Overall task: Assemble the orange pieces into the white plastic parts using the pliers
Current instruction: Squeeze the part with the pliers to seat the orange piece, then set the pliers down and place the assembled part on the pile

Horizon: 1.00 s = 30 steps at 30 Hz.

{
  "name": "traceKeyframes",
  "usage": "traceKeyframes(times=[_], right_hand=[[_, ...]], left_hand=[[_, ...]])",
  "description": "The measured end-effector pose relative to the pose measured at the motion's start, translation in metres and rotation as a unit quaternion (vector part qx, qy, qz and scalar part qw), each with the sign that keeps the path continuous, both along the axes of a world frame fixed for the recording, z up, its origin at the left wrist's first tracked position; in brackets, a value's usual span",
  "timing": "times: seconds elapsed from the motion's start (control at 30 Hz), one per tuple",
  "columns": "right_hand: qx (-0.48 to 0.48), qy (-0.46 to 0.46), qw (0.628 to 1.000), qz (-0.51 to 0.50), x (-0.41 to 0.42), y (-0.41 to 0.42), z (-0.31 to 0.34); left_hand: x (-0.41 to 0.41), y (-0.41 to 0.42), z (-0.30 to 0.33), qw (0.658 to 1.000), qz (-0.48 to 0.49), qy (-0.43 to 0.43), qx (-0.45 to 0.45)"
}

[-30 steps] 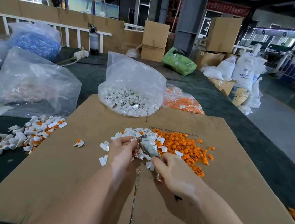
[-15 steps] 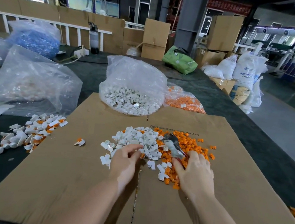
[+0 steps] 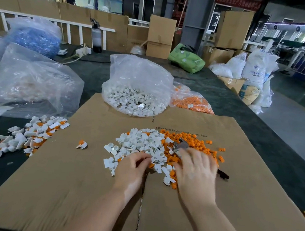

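Small, light, stiff, easily scattered: white plastic parts (image 3: 141,144) and orange pieces (image 3: 197,143) heaped mid-cardboard sheet (image 3: 232,205) on the table. Left hand (image 3: 131,167) pinching among the whites; exact catch unclear. Right hand (image 3: 196,169), blurred, over pliers (image 3: 179,147); grip unreadable. Best taken by the handles. Bare cardboard near and right.

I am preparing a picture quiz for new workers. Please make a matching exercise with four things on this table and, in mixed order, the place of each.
Things:
1. clear plastic bag of white plastic parts
2. clear plastic bag of orange pieces
3. metal pliers
4. pile of finished white-and-orange parts

Places:
A. under the right hand, on the loose orange pieces
B. left edge of the brown cardboard sheet
C. far edge of the cardboard, centre
D. just right of the white-parts bag

Pairs: 1-C, 2-D, 3-A, 4-B
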State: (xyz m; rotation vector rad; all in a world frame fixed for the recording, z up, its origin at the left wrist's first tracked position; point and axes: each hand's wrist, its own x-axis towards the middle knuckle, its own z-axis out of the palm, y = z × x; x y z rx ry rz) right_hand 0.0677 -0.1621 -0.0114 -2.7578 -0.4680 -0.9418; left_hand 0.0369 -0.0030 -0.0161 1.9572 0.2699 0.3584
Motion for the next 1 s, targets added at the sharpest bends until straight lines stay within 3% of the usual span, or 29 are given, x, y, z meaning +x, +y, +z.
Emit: traceKeyframes(times=[0.1,0.17,0.3,0.4,0.83,1.0], right_hand=[[0.049,-0.015,0.990,0.135,-0.013,0.022,-0.004],[0.061,0.007,0.985,0.159,-0.017,0.029,-0.010],[0.121,0.019,0.980,0.155,-0.015,0.030,-0.010],[0.135,0.024,0.978,0.158,-0.016,0.030,-0.010],[0.115,0.040,0.980,0.161,-0.020,0.030,-0.010],[0.149,0.020,0.976,0.155,-0.022,0.029,-0.010]], left_hand=[[0.001,0.000,-0.001,1.000,-0.010,-0.004,0.011],[-0.001,0.001,-0.002,1.000,-0.021,-0.006,-0.011],[-0.009,0.004,-0.004,0.998,-0.048,0.005,-0.046],[-0.010,0.001,-0.005,0.996,-0.082,0.012,0.027],[-0.011,-0.005,-0.008,0.989,-0.071,-0.052,0.119],[-0.015,-0.006,-0.007,0.993,-0.026,-0.072,0.086]])
